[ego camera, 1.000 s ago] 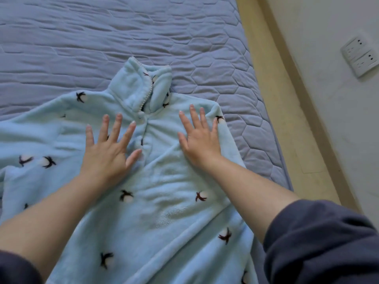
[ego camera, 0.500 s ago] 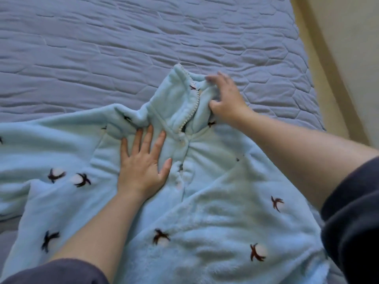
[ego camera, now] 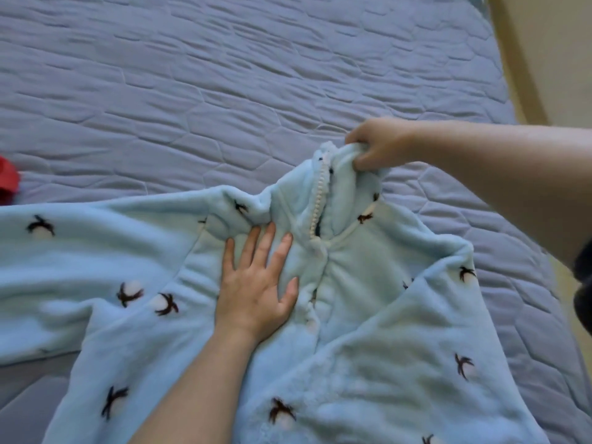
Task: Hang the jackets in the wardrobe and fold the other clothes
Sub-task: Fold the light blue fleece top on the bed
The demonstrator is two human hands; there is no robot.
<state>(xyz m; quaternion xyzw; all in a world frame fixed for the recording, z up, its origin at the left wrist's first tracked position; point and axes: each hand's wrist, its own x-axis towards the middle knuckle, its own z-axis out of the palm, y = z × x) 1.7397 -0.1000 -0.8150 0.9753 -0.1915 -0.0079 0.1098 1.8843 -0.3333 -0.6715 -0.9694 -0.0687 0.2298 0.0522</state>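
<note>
A light blue fleece top [ego camera: 378, 315] with small dark bird-like marks lies spread front-up on the bed. Its high collar [ego camera: 339, 184] points away from me, edged with a row of white beads. My left hand [ego camera: 256, 283] lies flat with straight fingers on the chest just left of the front opening. My right hand [ego camera: 378, 145] grips the top edge of the collar, fingers curled round the fabric, and holds it pulled up and away. One sleeve stretches off to the left.
The bed is covered by a grey-blue quilted spread [ego camera: 224, 75] reaching far beyond the garment. A red item [ego camera: 8, 184] shows at the left edge. A wooden bed edge [ego camera: 515, 59] and pale wall run along the right.
My right hand went from lying flat on the chest to the collar and now grips its top edge. My left hand stayed flat, nearer the opening. The view shifted left.
</note>
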